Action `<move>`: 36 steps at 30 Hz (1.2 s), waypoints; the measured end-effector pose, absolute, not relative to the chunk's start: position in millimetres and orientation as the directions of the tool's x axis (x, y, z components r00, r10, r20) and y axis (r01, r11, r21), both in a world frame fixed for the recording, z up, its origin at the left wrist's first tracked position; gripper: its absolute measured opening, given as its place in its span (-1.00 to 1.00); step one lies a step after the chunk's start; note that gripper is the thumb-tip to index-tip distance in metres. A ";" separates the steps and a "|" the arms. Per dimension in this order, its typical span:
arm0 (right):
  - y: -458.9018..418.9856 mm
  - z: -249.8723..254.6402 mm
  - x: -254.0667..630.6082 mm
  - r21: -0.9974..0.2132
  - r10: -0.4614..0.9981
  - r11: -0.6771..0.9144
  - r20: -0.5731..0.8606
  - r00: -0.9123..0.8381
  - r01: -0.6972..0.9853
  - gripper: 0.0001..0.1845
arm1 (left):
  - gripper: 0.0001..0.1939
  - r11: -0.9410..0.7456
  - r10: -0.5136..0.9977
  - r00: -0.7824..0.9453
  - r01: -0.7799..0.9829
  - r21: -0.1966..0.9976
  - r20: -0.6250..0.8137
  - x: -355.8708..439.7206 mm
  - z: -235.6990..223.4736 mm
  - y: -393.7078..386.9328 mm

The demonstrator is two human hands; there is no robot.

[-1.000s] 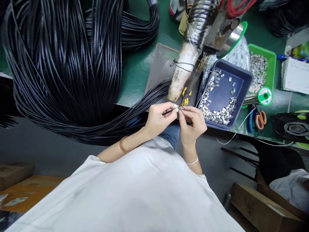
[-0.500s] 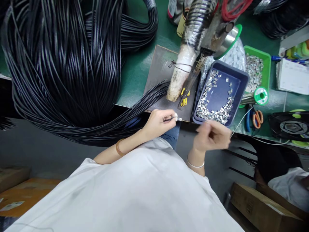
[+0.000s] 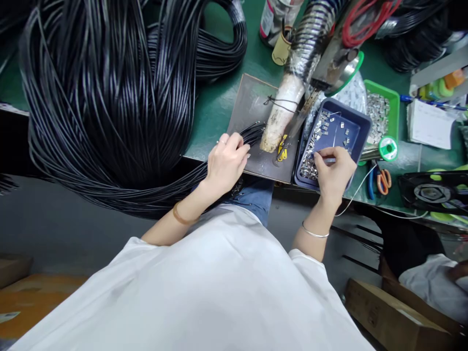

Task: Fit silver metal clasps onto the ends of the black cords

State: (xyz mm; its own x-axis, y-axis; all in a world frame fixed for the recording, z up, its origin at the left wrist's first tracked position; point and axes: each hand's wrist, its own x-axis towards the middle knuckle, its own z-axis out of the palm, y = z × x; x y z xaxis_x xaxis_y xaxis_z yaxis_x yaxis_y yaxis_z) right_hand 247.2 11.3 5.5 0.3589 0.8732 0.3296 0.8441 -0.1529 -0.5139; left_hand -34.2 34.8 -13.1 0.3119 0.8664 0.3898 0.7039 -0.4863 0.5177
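My left hand [image 3: 227, 163] has its fingers curled over the bundle of thin black cables [image 3: 250, 131] at the bench edge. What lies under its fingertips is hidden. My right hand [image 3: 334, 173] is reaching into the dark blue tray [image 3: 360, 117], thumb and forefinger drawn together at the small silver metal pieces [image 3: 309, 165]. Whatever is in that pinch is too small to make out. The cable ends lie on a dark board [image 3: 243, 105], beside yellow-handled tweezers or a similar tool [image 3: 282, 152].
Large coils of black cable [image 3: 109, 87] cover the left of the green bench. A foil-wrapped duct [image 3: 281, 107] hangs over the board. At right are a green tray [image 3: 394, 107], a solder spool [image 3: 388, 148], orange-and-blue-handled cutters [image 3: 383, 181] and a black fan [image 3: 433, 194].
My left hand has moved left and up to the cable bundle; the cable with a whitish tip no longer shows in it. My right hand has moved up into the blue tray.
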 end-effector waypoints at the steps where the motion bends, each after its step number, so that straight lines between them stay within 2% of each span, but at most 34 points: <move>1: 16.0 6.3 248.1 -0.498 0.891 -0.159 0.299 0.341 0.852 -0.95 | -0.85 -0.469 0.871 0.296 0.736 0.488 0.392 -33.8 -13.5 42.8; 6: 20.6 15.2 249.6 -0.420 0.925 -0.227 0.189 0.329 0.878 -0.92 | -0.86 -0.422 0.887 0.234 0.758 0.497 0.397 -38.6 -18.3 60.1; 10: 8.2 15.8 253.0 -0.420 0.893 -0.223 0.274 0.358 0.880 -0.90 | -0.85 -0.455 0.888 0.303 0.692 0.561 0.346 -52.5 -14.6 44.7; 13: -5.0 17.0 250.3 -0.544 0.832 -0.161 0.374 0.410 0.824 -0.90 | -0.88 -0.494 0.869 0.331 0.597 0.632 0.367 -58.1 -7.3 27.0; 16: -19.4 23.2 235.6 -0.766 0.813 -0.047 0.343 0.470 0.641 -0.86 | -0.93 -0.467 0.858 0.433 0.434 0.770 0.276 -49.6 -0.2 12.1; 18: -27.5 28.2 219.2 -0.866 0.860 0.009 0.262 0.438 0.500 -0.79 | -0.85 -0.323 0.806 0.576 0.234 0.917 0.137 -36.0 3.1 5.3; 20: -32.9 31.3 200.5 -0.882 0.867 0.064 0.281 0.413 0.466 -0.79 | -0.76 -0.051 0.713 0.701 0.035 0.998 0.012 -19.1 4.3 0.9; 23: -35.3 29.9 176.3 -0.787 0.743 0.188 0.505 0.439 0.587 -0.90 | -0.76 0.363 0.679 0.715 -0.134 0.922 -0.163 2.6 1.7 -1.4; 25: -35.4 25.2 166.0 -0.774 0.713 0.236 0.549 0.436 0.588 -0.94 | -0.78 0.455 0.737 0.637 -0.220 0.863 -0.227 9.9 -2.1 -0.5; 28: -36.7 15.2 158.2 -0.872 0.804 0.218 0.415 0.425 0.438 -0.94 | -0.77 0.425 0.821 0.527 -0.311 0.850 -0.218 10.2 -6.2 2.5; 32: -38.1 2.2 153.3 -0.948 0.923 0.125 0.219 0.315 0.292 -0.95 | -0.69 0.349 0.867 0.472 -0.343 0.872 -0.161 4.9 -5.4 5.4; 36: -37.3 -3.1 148.6 -0.967 0.944 0.110 0.174 0.280 0.230 -0.96 | -0.66 0.299 0.885 0.447 -0.326 0.897 -0.132 6.0 -3.1 6.5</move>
State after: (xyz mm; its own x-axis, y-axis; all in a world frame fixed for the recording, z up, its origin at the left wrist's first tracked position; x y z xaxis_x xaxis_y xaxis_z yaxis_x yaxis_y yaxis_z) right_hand 148.6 -37.3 -3.1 0.2799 0.9441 0.1741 0.2304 0.1100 -0.9669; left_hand 6.0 6.5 -3.1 0.4474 0.8845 -0.1320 -0.3260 0.2987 0.8970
